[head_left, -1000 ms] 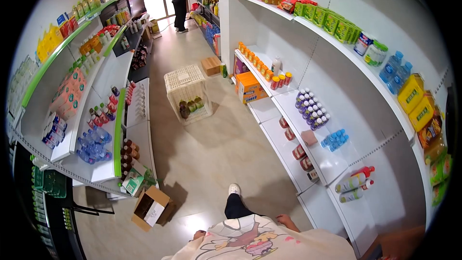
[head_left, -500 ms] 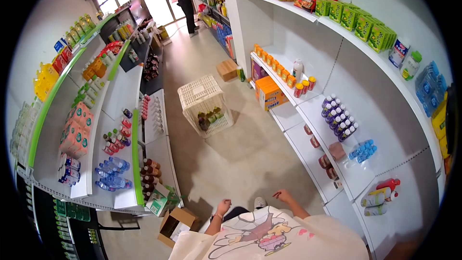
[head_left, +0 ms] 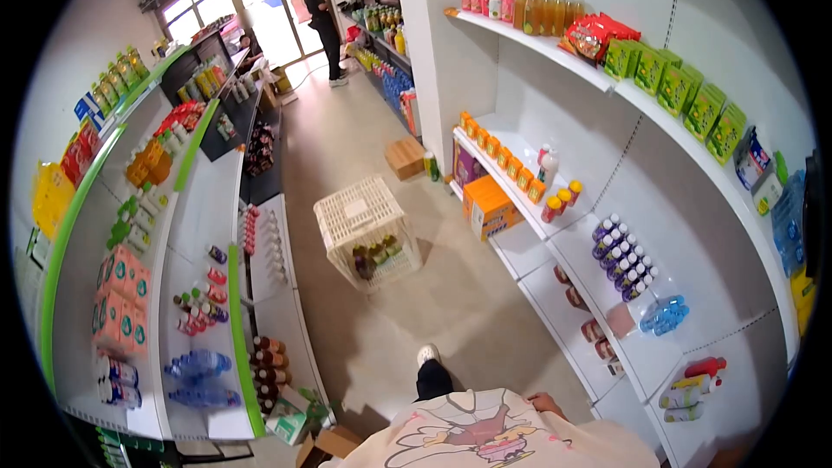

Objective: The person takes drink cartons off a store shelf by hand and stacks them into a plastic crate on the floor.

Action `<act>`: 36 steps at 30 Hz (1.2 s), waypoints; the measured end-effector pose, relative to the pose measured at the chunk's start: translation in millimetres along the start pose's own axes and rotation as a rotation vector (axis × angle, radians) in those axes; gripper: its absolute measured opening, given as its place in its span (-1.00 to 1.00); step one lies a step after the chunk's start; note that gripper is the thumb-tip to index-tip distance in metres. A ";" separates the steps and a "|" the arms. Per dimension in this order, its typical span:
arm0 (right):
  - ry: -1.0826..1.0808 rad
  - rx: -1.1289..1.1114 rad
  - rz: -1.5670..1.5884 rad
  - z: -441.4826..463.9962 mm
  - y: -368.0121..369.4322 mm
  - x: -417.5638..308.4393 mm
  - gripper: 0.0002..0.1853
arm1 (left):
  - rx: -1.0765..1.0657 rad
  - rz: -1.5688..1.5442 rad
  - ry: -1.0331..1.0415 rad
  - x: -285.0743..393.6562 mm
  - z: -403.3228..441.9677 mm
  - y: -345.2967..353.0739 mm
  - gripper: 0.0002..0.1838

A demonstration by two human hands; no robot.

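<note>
My right hand [head_left: 545,404] hangs low beside my printed shirt [head_left: 494,433], near the bottom centre; most of it is hidden by the shirt and its fingers are too small and blurred to read. My left hand is out of sight. In front of me on the floor stands a cream plastic crate [head_left: 357,212] on its side, with several green-capped bottles [head_left: 378,253] inside. My shoe [head_left: 427,354] is forward on the floor. Neither hand is seen touching any goods.
Stocked shelves curve along the left [head_left: 178,234] and right [head_left: 555,238]. An orange carton [head_left: 490,206] sits on the right lower shelf. Farther off are a cardboard box [head_left: 405,159] and a standing person [head_left: 321,22]; another person sits at the back left. An open box [head_left: 334,445] lies bottom left.
Both hands were in front of me half a second ago; the left has gone from view and the right has dropped beside the shirt. The crate looks nearer, and one foot has come forward.
</note>
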State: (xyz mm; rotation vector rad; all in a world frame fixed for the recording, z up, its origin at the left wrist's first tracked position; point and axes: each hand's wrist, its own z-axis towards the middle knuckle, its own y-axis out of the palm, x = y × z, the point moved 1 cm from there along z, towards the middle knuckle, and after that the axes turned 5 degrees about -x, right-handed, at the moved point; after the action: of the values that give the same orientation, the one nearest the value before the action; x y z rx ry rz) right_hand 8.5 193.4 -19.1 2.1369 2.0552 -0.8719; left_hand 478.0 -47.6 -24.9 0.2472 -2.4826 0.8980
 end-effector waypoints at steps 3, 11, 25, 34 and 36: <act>-0.027 0.057 0.034 0.3 -5.0 -42.6 -0.48 | 0.000 -0.007 -0.021 8.2 43.8 -45.5 -0.69; -0.201 0.034 0.042 105.9 19.1 -184.1 -0.66 | 0.212 -0.078 0.317 35.9 167.6 -143.2 -0.72; -0.390 0.556 0.210 39.4 -29.9 -329.2 -0.78 | -0.278 -0.164 0.224 199.7 285.2 -208.8 -0.67; -0.368 0.687 0.427 46.7 -85.0 -336.7 -0.76 | -0.475 -0.004 0.605 386.8 321.9 -204.8 -0.65; -0.340 0.700 0.425 55.1 -104.7 -342.3 -0.77 | -0.498 0.029 0.653 427.5 337.9 -197.8 -0.64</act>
State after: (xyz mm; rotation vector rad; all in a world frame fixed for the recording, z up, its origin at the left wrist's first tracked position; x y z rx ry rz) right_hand -94.1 -126.9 115.4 2.3377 1.1595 -1.9016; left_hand 43.0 -418.1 73.1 -0.2216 -1.9992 0.2706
